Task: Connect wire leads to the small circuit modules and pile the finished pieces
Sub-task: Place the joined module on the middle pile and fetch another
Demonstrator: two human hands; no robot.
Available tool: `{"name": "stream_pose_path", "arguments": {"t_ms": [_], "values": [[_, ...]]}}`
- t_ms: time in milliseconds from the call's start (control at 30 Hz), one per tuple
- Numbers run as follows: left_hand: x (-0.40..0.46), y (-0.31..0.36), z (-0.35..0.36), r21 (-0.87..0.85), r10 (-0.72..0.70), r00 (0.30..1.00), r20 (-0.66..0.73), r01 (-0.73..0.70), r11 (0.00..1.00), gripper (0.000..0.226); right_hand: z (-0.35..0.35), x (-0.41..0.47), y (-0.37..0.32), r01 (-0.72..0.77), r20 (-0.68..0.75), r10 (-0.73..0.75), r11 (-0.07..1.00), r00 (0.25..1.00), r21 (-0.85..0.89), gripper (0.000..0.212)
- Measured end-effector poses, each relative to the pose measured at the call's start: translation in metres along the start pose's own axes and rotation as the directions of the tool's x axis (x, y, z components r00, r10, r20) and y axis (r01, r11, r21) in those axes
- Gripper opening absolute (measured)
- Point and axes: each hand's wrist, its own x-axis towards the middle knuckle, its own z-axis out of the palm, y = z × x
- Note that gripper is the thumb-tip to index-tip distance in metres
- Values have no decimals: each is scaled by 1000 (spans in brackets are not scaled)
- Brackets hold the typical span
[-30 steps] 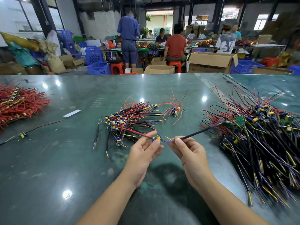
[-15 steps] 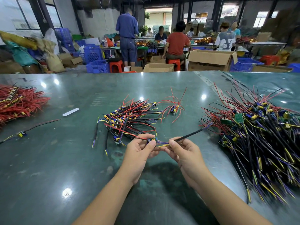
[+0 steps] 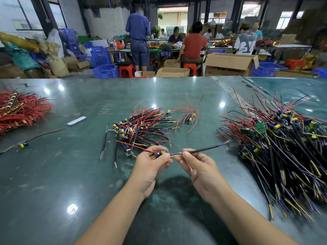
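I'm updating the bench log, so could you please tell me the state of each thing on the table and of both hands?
Left hand: pinches the small module.
Small module: held above the table, leads attached.
Right hand: pinches the black lead.
Black lead: stretched out to the right.
Centre pile: loose heap of wired modules.
Right pile: large tangled heap.
Red pile: lying at the left edge.

Above a dark green bench (image 3: 70, 174), the left hand (image 3: 150, 167) pinches a small circuit module (image 3: 162, 152) while the right hand (image 3: 200, 167) pinches its black-sleeved wire lead (image 3: 205, 149). A pile of wired modules (image 3: 139, 128) lies just beyond.
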Motion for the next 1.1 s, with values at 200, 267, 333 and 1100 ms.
{"name": "stream_pose_path", "arguments": {"t_ms": [200, 267, 333, 1100], "values": [[1, 2, 8, -246, -60, 998, 26, 65, 967, 18, 9, -1, 6, 6, 23, -11, 978, 1000, 209, 8], [0, 2, 7, -234, -52, 999, 10, 53, 971, 19, 8, 1, 5, 9, 23, -14, 982, 1000, 191, 5], [0, 1, 5, -191, -39, 999, -3, 38, 981, 20, 4, 4, 3, 11, 13, -13, 992, 1000, 124, 8], [-2, 0, 6, 94, 144, 989, -21, -141, 985, 22, -15, 19, -24, 312, -298, -242, 925, 923, 217, 20]]}}
